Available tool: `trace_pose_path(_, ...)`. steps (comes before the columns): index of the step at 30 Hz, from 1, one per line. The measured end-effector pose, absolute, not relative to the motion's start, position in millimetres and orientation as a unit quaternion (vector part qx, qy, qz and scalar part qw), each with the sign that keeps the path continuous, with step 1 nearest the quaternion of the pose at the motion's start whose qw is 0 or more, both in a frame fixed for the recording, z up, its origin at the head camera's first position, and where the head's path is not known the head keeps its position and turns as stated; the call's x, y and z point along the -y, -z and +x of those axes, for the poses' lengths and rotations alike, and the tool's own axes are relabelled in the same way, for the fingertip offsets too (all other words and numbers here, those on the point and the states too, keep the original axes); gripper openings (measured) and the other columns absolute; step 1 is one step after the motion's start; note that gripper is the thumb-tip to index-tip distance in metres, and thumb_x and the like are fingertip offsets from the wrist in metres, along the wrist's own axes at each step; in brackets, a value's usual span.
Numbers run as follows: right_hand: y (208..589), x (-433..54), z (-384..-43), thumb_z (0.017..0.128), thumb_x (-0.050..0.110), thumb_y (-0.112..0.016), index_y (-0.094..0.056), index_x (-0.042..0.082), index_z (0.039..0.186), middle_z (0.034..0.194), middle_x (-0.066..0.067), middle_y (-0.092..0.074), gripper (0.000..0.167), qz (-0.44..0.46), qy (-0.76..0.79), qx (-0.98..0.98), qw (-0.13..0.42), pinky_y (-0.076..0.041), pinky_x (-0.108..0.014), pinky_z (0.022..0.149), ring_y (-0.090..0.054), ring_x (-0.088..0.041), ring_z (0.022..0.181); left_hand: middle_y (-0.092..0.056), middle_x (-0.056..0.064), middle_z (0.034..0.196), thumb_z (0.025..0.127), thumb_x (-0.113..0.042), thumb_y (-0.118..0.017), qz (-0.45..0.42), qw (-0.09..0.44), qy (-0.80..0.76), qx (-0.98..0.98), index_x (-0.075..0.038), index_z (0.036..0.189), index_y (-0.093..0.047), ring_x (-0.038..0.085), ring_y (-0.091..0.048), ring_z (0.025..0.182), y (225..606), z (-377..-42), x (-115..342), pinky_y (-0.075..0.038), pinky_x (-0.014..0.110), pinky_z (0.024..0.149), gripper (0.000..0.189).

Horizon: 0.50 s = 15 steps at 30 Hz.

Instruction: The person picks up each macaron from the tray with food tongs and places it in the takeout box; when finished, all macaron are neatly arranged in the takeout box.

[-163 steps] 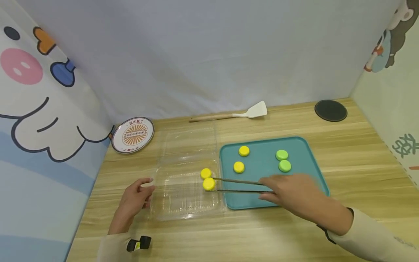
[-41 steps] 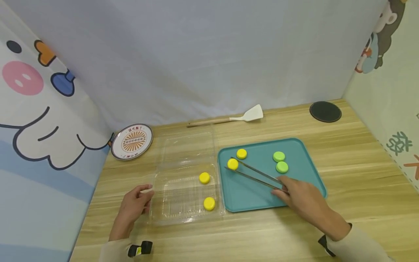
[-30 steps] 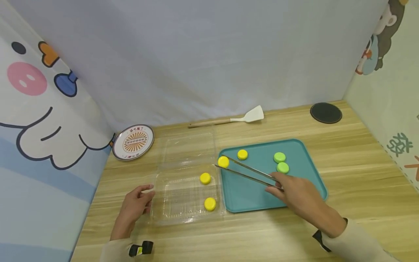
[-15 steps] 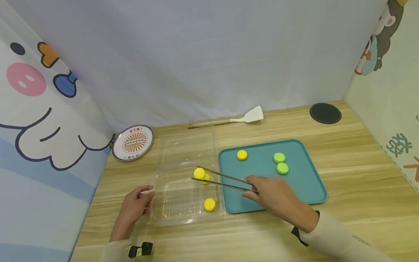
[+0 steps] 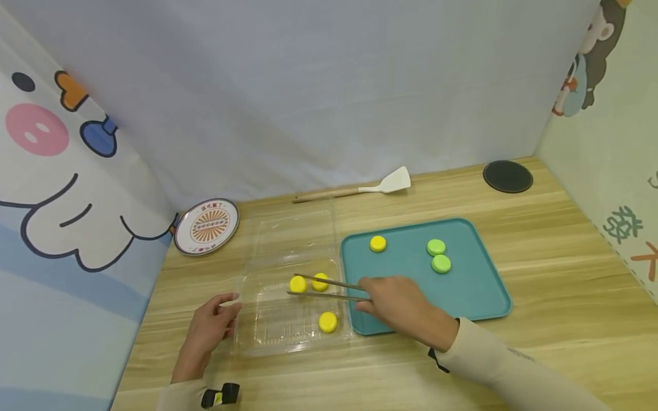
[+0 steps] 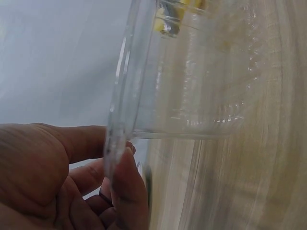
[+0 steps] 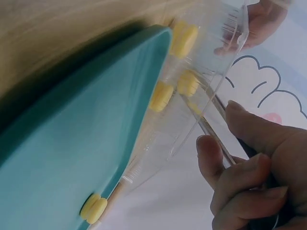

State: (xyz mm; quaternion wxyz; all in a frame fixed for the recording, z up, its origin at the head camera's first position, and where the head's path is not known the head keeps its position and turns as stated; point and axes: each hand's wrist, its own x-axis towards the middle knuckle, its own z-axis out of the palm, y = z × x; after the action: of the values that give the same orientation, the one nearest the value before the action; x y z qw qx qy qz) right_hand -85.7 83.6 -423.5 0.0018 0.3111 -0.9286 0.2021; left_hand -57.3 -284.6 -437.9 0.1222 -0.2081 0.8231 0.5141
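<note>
My right hand (image 5: pixel 398 302) holds a pair of metal tongs (image 5: pixel 329 296), reaching left over the clear plastic box (image 5: pixel 280 322). Between the tong tips is a yellow macaron (image 5: pixel 297 284), low inside the box. Right beside it sits a second yellow macaron (image 5: pixel 321 286), partly crossed by a tong arm, and a third yellow macaron (image 5: pixel 327 322) lies nearer the front. My left hand (image 5: pixel 208 328) pinches the box's left rim, thumb and fingers on either side in the left wrist view. On the teal tray (image 5: pixel 473 288) are one yellow macaron (image 5: pixel 377 244) and two touching green macarons (image 5: pixel 436 247).
The box's clear lid (image 5: pixel 293 231) lies folded open behind it. A patterned plate (image 5: pixel 207 227) stands at the back left. A white spatula (image 5: pixel 396 180) with a wooden handle lies along the back wall, and a black round mat (image 5: pixel 508 176) lies at the back right.
The tongs have carried a yellow macaron from the tray leftward into the box, down beside another. Earlier, a yellow macaron was set at the box's front. The left hand stays at the rim.
</note>
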Motion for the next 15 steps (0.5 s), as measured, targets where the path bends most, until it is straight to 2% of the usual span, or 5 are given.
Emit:
trace_pose_path(8, 423, -71, -90, 0.088, 0.033, -0.078, -0.058, 0.013, 0.08, 0.062, 0.007, -0.049, 0.03, 0.319, -0.19, 0.929, 0.003, -0.037, -0.026, 0.04, -0.041, -0.008, 0.049, -0.055, 0.006, 0.087, 0.104, -0.017, -0.058, -0.21, 0.119, -0.514, -0.823, -0.002, 0.141, -0.052, 0.016, -0.057, 0.073, 439, -57, 286, -0.053, 0.028, 0.062, 0.041)
trace_pose_path(15, 422, -64, -89, 0.086, 0.033, -0.08, -0.059, 0.011, 0.08, 0.063, 0.002, -0.054, 0.031, 0.321, -0.157, 0.934, 0.021, -0.042, -0.033, 0.039, -0.048, -0.013, 0.048, -0.058, 0.009, 0.09, 0.104, -0.016, -0.058, -0.201, 0.12, -0.511, -0.827, -0.001, 0.141, -0.052, 0.018, -0.059, 0.075, 439, -56, 286, -0.053, 0.028, 0.063, 0.041)
